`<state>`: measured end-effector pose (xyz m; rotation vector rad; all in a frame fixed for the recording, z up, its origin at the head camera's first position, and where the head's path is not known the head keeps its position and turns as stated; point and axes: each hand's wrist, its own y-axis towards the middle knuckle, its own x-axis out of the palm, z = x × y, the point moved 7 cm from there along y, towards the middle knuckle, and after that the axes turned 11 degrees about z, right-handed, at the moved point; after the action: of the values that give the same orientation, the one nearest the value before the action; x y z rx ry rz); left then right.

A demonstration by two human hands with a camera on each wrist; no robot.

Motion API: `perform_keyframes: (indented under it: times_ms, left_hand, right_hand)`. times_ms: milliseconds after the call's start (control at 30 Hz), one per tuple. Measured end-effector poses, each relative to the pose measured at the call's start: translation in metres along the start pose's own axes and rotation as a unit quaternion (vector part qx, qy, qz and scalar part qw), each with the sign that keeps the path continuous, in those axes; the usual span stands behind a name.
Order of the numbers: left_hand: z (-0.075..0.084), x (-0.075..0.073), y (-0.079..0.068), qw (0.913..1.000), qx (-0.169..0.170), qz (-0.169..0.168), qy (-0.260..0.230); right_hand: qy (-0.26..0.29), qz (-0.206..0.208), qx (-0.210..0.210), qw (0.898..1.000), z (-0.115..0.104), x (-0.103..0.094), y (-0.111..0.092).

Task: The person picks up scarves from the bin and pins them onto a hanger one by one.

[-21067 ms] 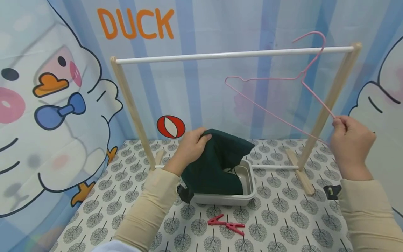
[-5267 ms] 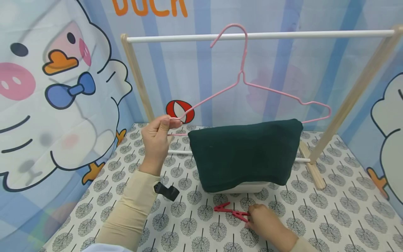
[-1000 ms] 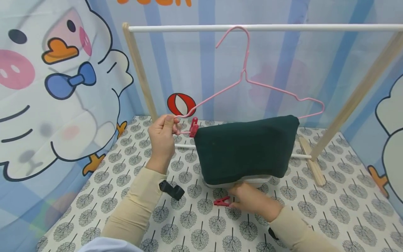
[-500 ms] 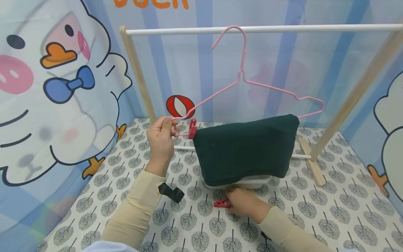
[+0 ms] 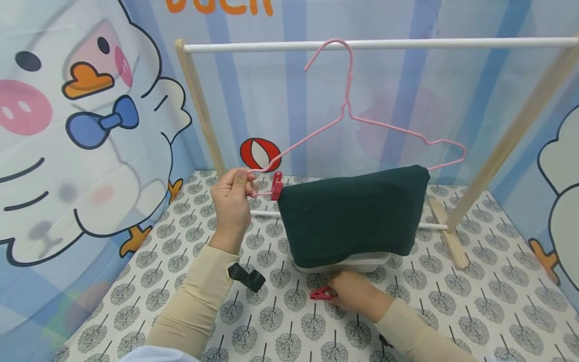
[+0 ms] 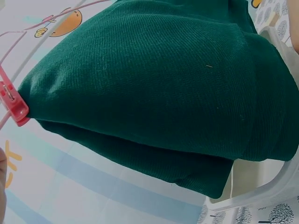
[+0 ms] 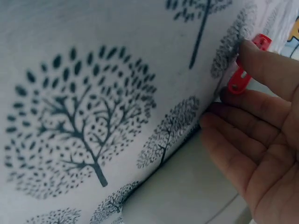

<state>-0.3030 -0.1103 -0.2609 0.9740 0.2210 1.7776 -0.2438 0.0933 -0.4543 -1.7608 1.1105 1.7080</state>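
Observation:
My left hand [image 5: 231,198] pinches the left corner of a pink wire hanger [image 5: 312,136]. Over the hanger's lower bar hangs a folded dark green cloth [image 5: 353,216], ribbed in the left wrist view. A red clothespin [image 5: 277,186] clips onto the bar at the cloth's left end, and its spring shows in the left wrist view. Low on the table, my right hand [image 5: 357,294] pinches a second red clothespin [image 5: 320,293] between thumb and forefinger. In the right wrist view the thumb overlaps that clothespin [image 7: 239,81], hiding its middle.
A white basin [image 5: 366,262] stands behind and below the cloth, mostly hidden by it. Behind the hanger is a rack with a white top rail [image 5: 253,47] and wooden posts [image 5: 203,110]. The tree-patterned cloth [image 5: 253,327] covers the table.
Earlier, the green cloth went from the basin onto the hanger, which passed to my left hand. One clothespin was clipped on; my right hand has since closed on the other.

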Motion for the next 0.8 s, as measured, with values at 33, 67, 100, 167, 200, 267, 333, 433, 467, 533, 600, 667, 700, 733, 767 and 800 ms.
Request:
perform_keyframes:
  times_ms: [33,67,100,167,200,267,333,433,467,533,600,667,700,733,767,800]
  left_hand:
    - [0.0,0.0,0.0,1.0,0.0,0.001,0.002]
    - [0.0,-0.001,0.0,1.0,0.001,0.002,0.003]
    - [0.0,-0.001,0.0,1.0,0.001,0.002,0.002]
    - [0.0,-0.002,0.0,1.0,0.0,0.004,0.002]
    - [0.0,-0.003,0.0,1.0,0.0,0.005,0.002]
    - [-0.001,-0.004,0.001,1.0,0.001,0.007,-0.001]
    - [-0.001,-0.005,0.001,1.0,0.001,0.008,-0.004]
    - [0.0,-0.006,0.001,0.9999,0.002,0.011,-0.004]
    - [-0.001,-0.007,0.0,0.9999,0.002,0.013,-0.004]
    - [0.0,-0.009,0.0,0.9999,0.003,0.015,-0.002]
    - [0.0,-0.01,-0.001,0.9999,0.003,0.017,0.001]
    - [-0.001,-0.012,-0.001,0.9999,0.004,0.017,0.002]
    - [-0.001,-0.012,-0.001,0.9999,0.005,0.015,0.004]
    - [-0.001,-0.013,-0.001,0.9999,0.006,0.015,0.005]
    - [0.0,-0.013,-0.001,0.9999,0.008,0.014,0.006]
    - [0.0,-0.013,-0.001,0.9999,0.009,0.013,0.006]
  right_hand:
    - [0.016,-0.001,0.006,1.0,0.001,-0.001,-0.001]
    - [0.032,-0.002,0.012,0.999,0.003,-0.001,-0.002]
    - [0.048,-0.002,0.019,0.999,0.004,-0.003,-0.003]
    - [0.082,-0.002,0.036,0.996,0.008,-0.005,-0.005]
    - [0.095,0.001,0.041,0.995,0.009,-0.008,-0.006]
    - [0.119,0.008,0.05,0.992,0.014,-0.013,-0.008]
    - [0.145,0.017,0.059,0.988,0.019,-0.019,-0.011]
    - [0.197,0.027,0.072,0.977,0.028,-0.028,-0.018]
    - [0.214,0.026,0.078,0.973,0.032,-0.029,-0.021]
    - [0.245,0.023,0.091,0.965,0.04,-0.033,-0.029]
    - [0.26,0.02,0.103,0.96,0.048,-0.038,-0.038]
    - [0.245,0.021,0.116,0.962,0.057,-0.047,-0.046]
    - [0.231,0.023,0.122,0.965,0.062,-0.053,-0.049]
    - [0.213,0.028,0.124,0.969,0.067,-0.061,-0.052]
    - [0.197,0.028,0.124,0.972,0.07,-0.069,-0.054]
    - [0.177,0.031,0.122,0.976,0.074,-0.079,-0.056]
